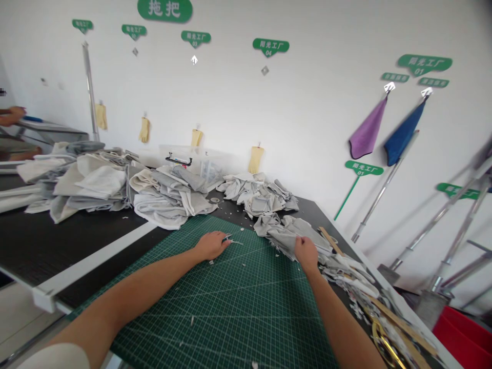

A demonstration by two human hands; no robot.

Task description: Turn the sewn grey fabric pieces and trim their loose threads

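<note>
The left hand [211, 246] is closed around a small pointed tool [227, 237], too small to make out exactly, above the green cutting mat [230, 302]. The right hand [306, 252] pinches the near edge of a grey cloth [279, 232], which lies crumpled at the mat's far right side. The two hands are well apart. White scraps [244, 265] dot the mat, which lies on a black counter [88, 236]. Beyond it sit a pile of folded cloths [172, 197] on the left and a heap of grey pieces [257, 195] nearer the wall. Scissors with gold handles [378, 335] lie along the right edge, near a wooden strip [403, 328]. Yellow gloves [255, 159] hang on the wall.
</note>
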